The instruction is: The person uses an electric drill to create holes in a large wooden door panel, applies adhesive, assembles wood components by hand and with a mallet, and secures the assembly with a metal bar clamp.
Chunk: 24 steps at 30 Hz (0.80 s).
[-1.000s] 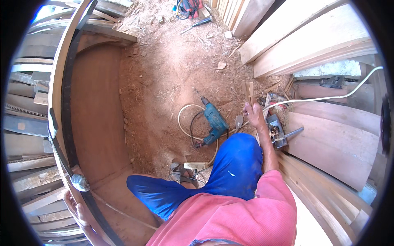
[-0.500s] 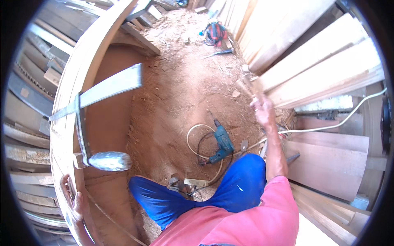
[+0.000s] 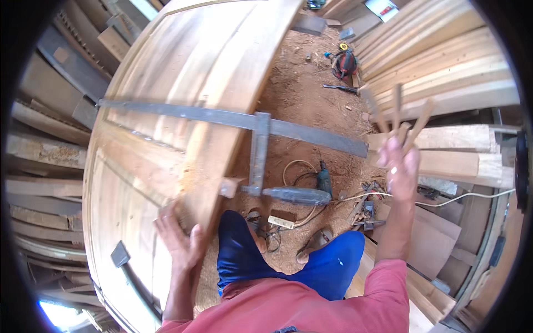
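A wooden door panel (image 3: pixel 183 72) fills the left side, with a steel bar clamp (image 3: pixel 205 115) across it. The clamp's dark handle (image 3: pixel 297 195) sticks out past the panel's right edge, and a small wood block (image 3: pixel 228 187) sits between its screw and that edge. Flat on the panel near this edge lies my left hand (image 3: pixel 180 238), fingers spread and holding nothing. My right hand (image 3: pixel 398 166), raised on the right, is closed around several thin wooden sticks (image 3: pixel 417 123), slightly blurred. The head of another clamp (image 3: pixel 120 255) shows on the panel at lower left.
A teal power drill (image 3: pixel 323 180) lies on the sawdust-covered floor beyond the clamp handle, near a white power strip (image 3: pixel 281 222) and cables. A chisel (image 3: pixel 340 88) and a red-black tool (image 3: pixel 345 64) lie farther off. Stacked boards (image 3: pixel 438 72) line the right.
The view has shifted, so the panel's broad face now shows. My right hand has come up from beside the boards, sticks in its grip. My left hand has shifted onto the panel's face.
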Each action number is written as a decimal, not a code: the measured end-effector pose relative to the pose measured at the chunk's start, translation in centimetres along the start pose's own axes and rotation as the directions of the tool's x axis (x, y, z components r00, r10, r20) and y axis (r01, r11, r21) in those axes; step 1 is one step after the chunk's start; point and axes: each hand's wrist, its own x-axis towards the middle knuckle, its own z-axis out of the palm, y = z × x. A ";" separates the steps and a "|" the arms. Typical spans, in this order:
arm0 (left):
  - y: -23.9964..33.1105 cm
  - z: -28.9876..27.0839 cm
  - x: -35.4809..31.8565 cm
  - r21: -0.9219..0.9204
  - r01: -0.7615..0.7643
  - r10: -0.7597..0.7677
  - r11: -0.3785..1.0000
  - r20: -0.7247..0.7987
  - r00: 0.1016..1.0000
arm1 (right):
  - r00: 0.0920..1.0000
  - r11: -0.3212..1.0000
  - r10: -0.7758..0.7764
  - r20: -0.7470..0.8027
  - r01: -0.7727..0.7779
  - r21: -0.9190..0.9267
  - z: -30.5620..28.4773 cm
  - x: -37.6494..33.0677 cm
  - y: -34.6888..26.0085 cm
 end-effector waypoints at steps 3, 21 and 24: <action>-0.7 -1.2 -0.5 -0.118 0.048 -0.055 0.992 -0.057 0.997 | 0.917 0.989 0.140 0.372 -0.148 -0.009 5.4 -2.9 -8.1; -19.6 -10.9 -6.6 -0.525 0.105 -0.319 -0.845 0.651 0.689 | 0.006 0.943 0.246 0.969 0.229 -0.241 35.0 -19.3 -21.4; -27.4 -12.9 -10.3 -0.695 0.207 -0.570 -0.689 0.695 0.438 | 0.055 0.965 0.199 0.978 0.162 -0.205 37.9 -20.4 -18.8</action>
